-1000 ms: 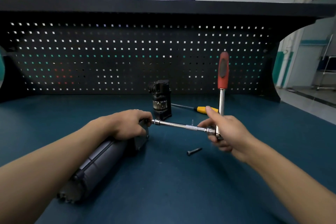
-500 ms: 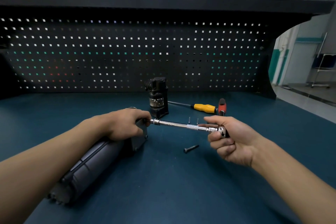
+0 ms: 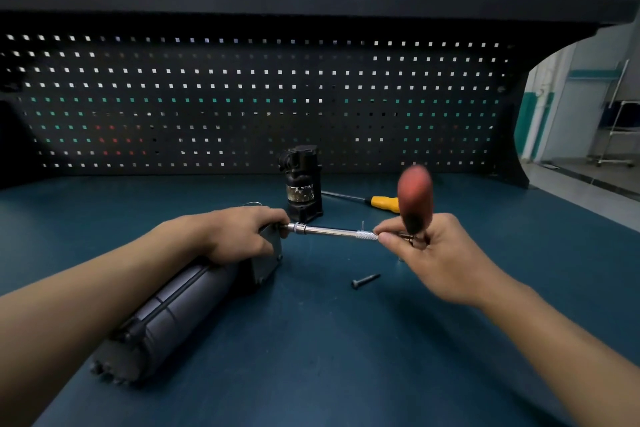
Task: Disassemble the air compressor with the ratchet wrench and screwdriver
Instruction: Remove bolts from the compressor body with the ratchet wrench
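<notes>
left hand [image 3: 239, 236] grips the compressor [image 3: 180, 315] lying near-left on the worktop [image 3: 311, 374], right hand [image 3: 426, 253] fingers [image 3: 389, 236] pinch the ratchet [image 3: 332, 233] seated in its end; risk: a tilted bar may slip the socket off, rounding the bolt.

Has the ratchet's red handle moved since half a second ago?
Yes. The red handle swung up: it lay low beside the screwdriver, now it stands, blurred, above the right hand.
</notes>
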